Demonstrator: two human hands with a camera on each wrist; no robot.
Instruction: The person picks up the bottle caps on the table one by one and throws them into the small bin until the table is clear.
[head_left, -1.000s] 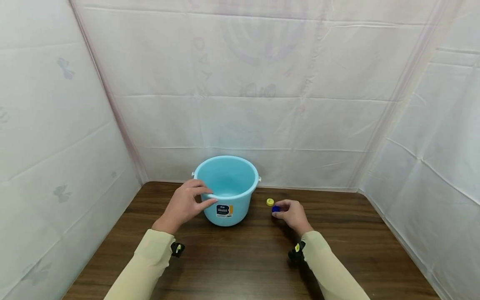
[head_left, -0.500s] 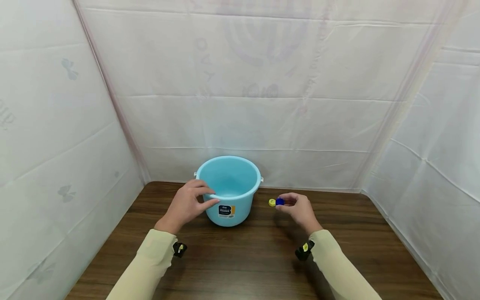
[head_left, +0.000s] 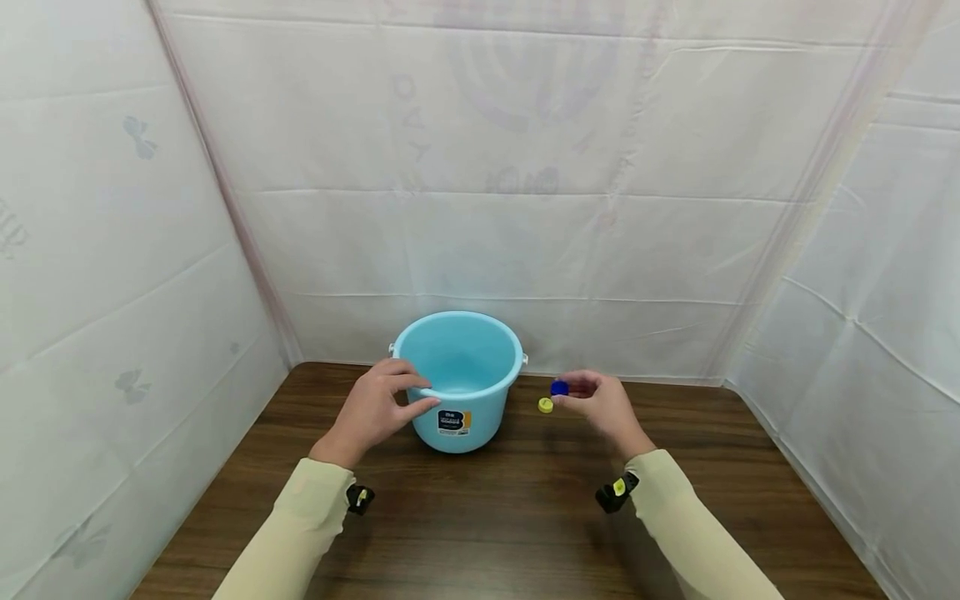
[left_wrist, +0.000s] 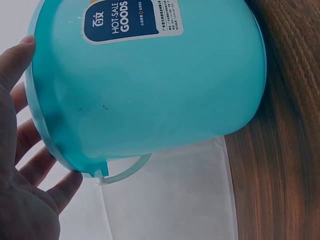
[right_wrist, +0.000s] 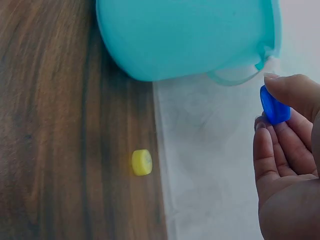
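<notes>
A light blue bucket [head_left: 487, 417] stands upright on the table, a label on its near side. My left hand [head_left: 371, 412] grips its near-left rim, the thumb outside and the fingers over the edge. In the left wrist view several fingers lie along the rim of the bucket [left_wrist: 150, 90]. Right of the bucket, my right hand [head_left: 607, 410] pinches a blue bottle cap [head_left: 558, 388] between thumb and fingers. The right wrist view shows this blue cap [right_wrist: 275, 110] lifted off the table. A yellow bottle cap [head_left: 545, 406] lies on the wood just below it.
The dark wooden table [head_left: 465, 533] meets a white sheet wall [head_left: 600, 333] close behind the bucket. More white sheeting hangs at left and right. The bucket's handle [left_wrist: 130, 170] hangs down on its far side.
My right hand has raised the blue bottle cap off the table, moving it up beside the yellow cap. My left hand stays on the bucket rim.
</notes>
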